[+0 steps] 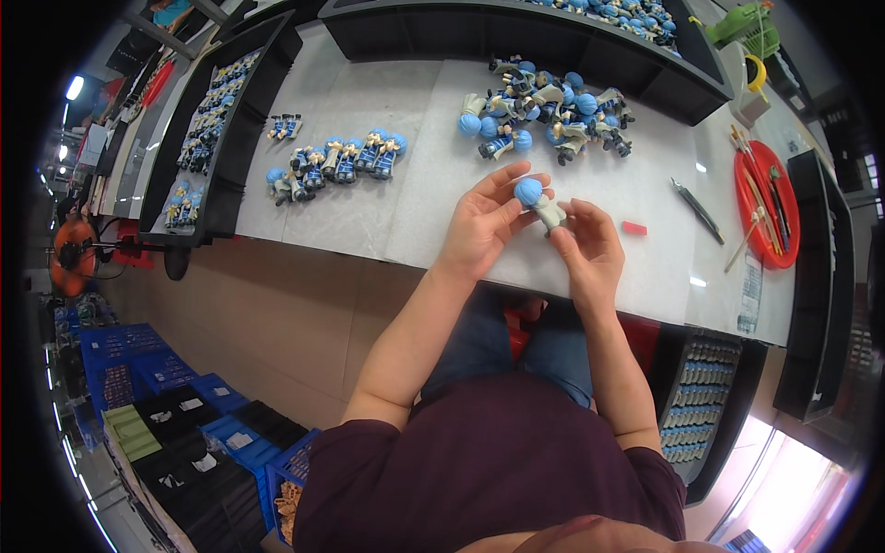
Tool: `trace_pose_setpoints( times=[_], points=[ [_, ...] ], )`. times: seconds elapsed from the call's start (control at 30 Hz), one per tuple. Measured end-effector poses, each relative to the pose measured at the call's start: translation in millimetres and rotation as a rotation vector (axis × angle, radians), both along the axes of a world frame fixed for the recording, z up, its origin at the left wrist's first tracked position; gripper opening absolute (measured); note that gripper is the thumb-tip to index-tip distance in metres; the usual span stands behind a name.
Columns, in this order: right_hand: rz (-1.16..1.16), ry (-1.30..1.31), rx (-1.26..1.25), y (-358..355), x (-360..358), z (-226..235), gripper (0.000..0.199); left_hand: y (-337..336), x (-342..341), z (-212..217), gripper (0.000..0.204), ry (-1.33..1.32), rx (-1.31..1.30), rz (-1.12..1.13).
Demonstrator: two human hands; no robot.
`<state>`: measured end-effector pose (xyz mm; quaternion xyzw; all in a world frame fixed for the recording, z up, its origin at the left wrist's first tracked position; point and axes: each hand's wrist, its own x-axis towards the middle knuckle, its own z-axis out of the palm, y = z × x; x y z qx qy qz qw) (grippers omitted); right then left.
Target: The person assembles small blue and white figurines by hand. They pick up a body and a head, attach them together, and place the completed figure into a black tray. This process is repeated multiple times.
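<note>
Over the near edge of the white-covered table, both my hands hold one small figurine (550, 213) with a round blue head and a pale grey-white cape. My left hand (487, 221) pinches it by the blue head. The fingers of my right hand (588, 244) are closed on its lower body. Its front is turned away and cannot be seen. Beyond my hands lies a loose heap of similar figurines (556, 109), some on their sides. To the left, another group of figurines (343, 160) in blue and white lies in a row.
A black tray (516, 41) of figurines stands at the back, another black tray (221, 157) at the left. Right of my hands are a red eraser-like block (633, 228), a pen-like knife (698, 211) and a red dish (782, 253) with brushes. A figurine-filled tray (705, 396) sits low at right.
</note>
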<state>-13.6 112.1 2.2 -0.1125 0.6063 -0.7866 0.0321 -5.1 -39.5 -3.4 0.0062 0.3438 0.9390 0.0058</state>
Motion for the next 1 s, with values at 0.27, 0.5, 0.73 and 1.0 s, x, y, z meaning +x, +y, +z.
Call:
trace_pose_setpoints(
  times=[0.27,0.5,0.73,1.0],
  points=[
    [0.016,-0.004,0.013,1.4,0.1,-5.8,0.042,1.7,-0.9,0.2,0.041,0.021,-0.045,-0.035],
    [0.011,-0.002,0.013,1.3,1.2,-4.4,0.040,2.0,-0.7,-0.5,0.039,0.008,-0.099,-0.024],
    [-0.041,0.011,0.060,3.4,1.2,-5.1,0.033,6.4,1.0,3.6,0.039,-0.035,-0.226,0.006],
    [-0.304,0.512,0.914,78.3,-31.6,16.4,0.026,10.7,2.0,4.6,0.036,-0.019,-0.390,-0.027]
  ],
)
